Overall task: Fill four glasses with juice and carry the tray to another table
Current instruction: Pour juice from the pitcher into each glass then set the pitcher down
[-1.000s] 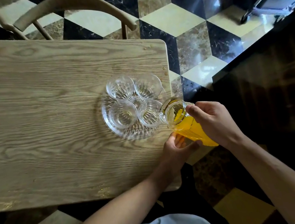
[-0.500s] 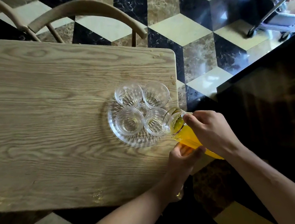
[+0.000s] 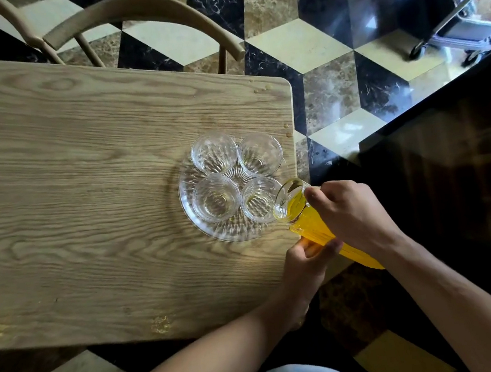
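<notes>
Since half a second ago, I see the clear glass carafe of orange juice [image 3: 309,224] has tipped further, so its mouth now hangs over the rim of the near-right glass [image 3: 260,199], and juice has reached the lip. Nearest me, my left hand [image 3: 307,267] cups the carafe's lower body from below, thumb and fingers curled around it. Just beyond, my right hand [image 3: 352,212] grips the neck from above, fingers wrapped over the glass, with the thumb lying by the mouth. Four small clear faceted glasses stand close together on the round clear ribbed glass tray [image 3: 202,223]: near-right, near-left [image 3: 216,198], far-left [image 3: 214,152] and far-right [image 3: 260,153]. I cannot tell whether any juice has landed in the near-right one. This tray sits near the right edge of the pale wooden table [image 3: 81,193]. Farther off, a curved wooden chair back [image 3: 137,11] stands over the cube-patterned marble floor [image 3: 295,37].
</notes>
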### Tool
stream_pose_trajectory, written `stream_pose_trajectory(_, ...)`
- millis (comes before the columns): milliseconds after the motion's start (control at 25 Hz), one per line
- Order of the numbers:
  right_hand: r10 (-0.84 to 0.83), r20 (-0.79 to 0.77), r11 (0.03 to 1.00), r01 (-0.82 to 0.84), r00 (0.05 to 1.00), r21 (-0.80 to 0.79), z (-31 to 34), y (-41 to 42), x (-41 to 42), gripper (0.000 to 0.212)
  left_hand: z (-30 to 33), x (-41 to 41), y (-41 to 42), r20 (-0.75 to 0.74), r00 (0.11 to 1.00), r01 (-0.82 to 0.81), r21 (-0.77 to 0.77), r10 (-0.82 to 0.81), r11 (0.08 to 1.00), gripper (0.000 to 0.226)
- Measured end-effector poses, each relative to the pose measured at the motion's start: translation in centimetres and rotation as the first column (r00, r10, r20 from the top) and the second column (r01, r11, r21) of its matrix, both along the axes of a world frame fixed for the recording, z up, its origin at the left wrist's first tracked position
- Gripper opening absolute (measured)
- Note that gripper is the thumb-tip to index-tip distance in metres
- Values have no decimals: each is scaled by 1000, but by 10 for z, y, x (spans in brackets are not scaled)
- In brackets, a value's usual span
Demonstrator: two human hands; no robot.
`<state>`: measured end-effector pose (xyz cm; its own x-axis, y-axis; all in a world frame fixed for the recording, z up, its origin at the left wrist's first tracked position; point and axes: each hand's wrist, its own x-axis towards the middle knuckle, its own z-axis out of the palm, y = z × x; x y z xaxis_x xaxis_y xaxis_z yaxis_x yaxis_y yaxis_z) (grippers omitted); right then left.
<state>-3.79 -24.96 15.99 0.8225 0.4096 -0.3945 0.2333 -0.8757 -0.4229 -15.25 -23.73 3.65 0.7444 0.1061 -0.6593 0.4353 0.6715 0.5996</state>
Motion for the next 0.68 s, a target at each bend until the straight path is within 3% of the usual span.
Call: stream_pose_trajectory(680,37,9,992,-36,999,-123,2,8,3,56,-5,1,-8,-23,1000,13,-46,-15,999,78)
